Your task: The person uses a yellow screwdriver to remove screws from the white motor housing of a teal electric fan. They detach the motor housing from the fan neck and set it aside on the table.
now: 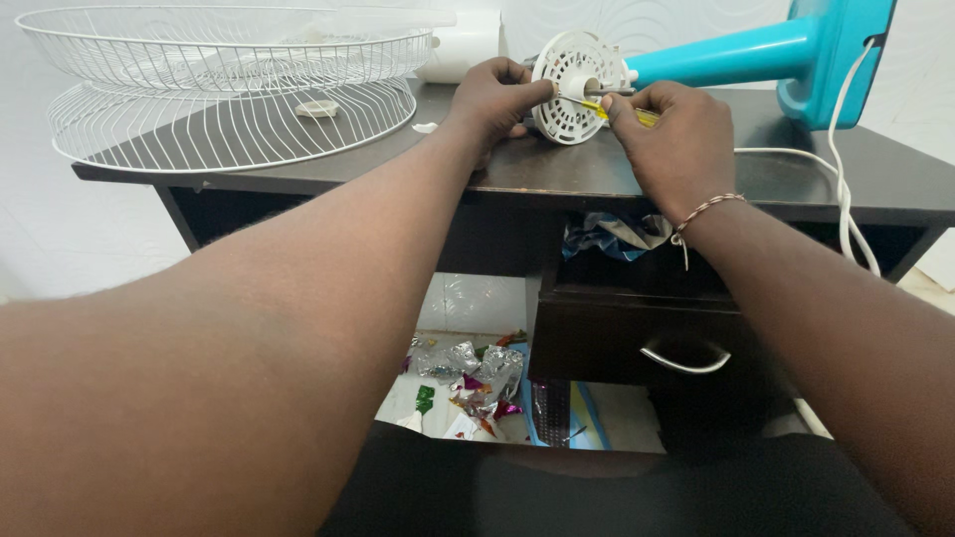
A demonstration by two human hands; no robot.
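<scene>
A turquoise fan body (796,50) lies on its side on the dark table (557,174), its round white motor face (575,85) turned toward me with a metal shaft sticking out. My left hand (492,97) grips the left edge of that white face. My right hand (671,134) is closed on a yellow-handled screwdriver (597,107) whose tip meets the white face near the shaft. A beaded bracelet sits on my right wrist.
Two white wire fan guards (229,89) lie stacked at the table's left. A white cord (846,189) hangs off the right edge. Below are a dark drawer with a metal handle (684,360), crumpled foil wrappers (468,373) on the floor and a white roll (463,50) behind.
</scene>
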